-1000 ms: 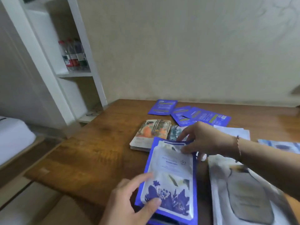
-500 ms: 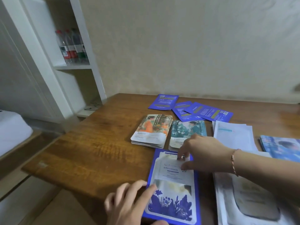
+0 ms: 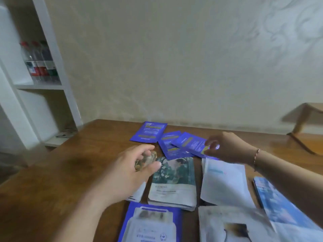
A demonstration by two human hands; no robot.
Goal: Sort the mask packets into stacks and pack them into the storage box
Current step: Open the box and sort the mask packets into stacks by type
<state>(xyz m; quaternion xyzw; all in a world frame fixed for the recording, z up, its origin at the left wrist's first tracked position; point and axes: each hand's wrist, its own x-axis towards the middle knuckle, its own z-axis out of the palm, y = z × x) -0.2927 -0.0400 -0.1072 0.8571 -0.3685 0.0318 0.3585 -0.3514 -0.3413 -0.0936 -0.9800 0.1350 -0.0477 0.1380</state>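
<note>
right hand (image 3: pixel 225 147) reached out over the far side of the bench (image 3: pixel 73 172), fingers (image 3: pixel 208 151) pinching the near right corner of the top blue packet (image 3: pixel 190 145). three blue packets fanned there: far one (image 3: pixel 150 131) lying alone to the left, middle one (image 3: pixel 170 145) partly under the pinched one. long axis of the pinched packet running from far-left to near-right, so the corner points straight at the right hand; left hand well off to the near left of it.

left hand (image 3: pixel 132 170) hovering over the orange stack, fingers curled round something small and blurred; cannot tell what, or whether truly gripped. orange stack mostly hidden beneath it, only a white corner (image 3: pixel 138 194) showing. green stack (image 3: pixel 173 179) just beside it to the right, white packets (image 3: pixel 225 180) further right, pale blue ones (image 3: pixel 272 196) at the right edge. blue-edged packet (image 3: pixel 150 224) and grey packet (image 3: pixel 234 224) nearest the body.

no storage box in view. sorting judged partly done, packing not begun. likely next: drawing the pinched packet toward the body along its own axis, then squaring the three blues into one stack. risk: dragging the middle one askew with it.
</note>
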